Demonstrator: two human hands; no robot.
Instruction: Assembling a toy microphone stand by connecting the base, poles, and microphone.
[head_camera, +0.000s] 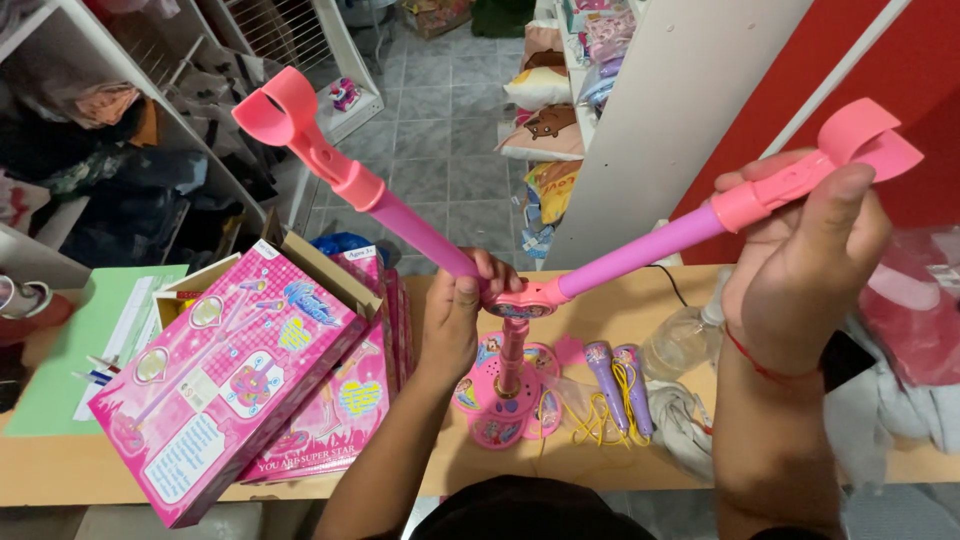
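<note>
Far left: pink box (230, 385) open on table (60, 470), tilted over a second box (335, 420); green sheet (90, 340) beneath.

Left arm of stand (350, 180) raised, cradle on top empty.

Left hand (452, 320) clenched round base of that arm, at the hub (520, 300) where both arms meet.

Centre: hub seated on upright post (512, 350); post fixed in round pink base (505, 395) standing on table. Judged assembled thus far: base, post, both arms.

Just right of base: two purple microphones (615, 385) with yellow cord, lying loose, neither mounted. Clear bag (680, 345) beside them.

Right hand (805, 260) grasping upper end of right arm (650, 250), thumb pressed near cradle; cradle empty.

Judged outstanding: microphones to cradles.
</note>
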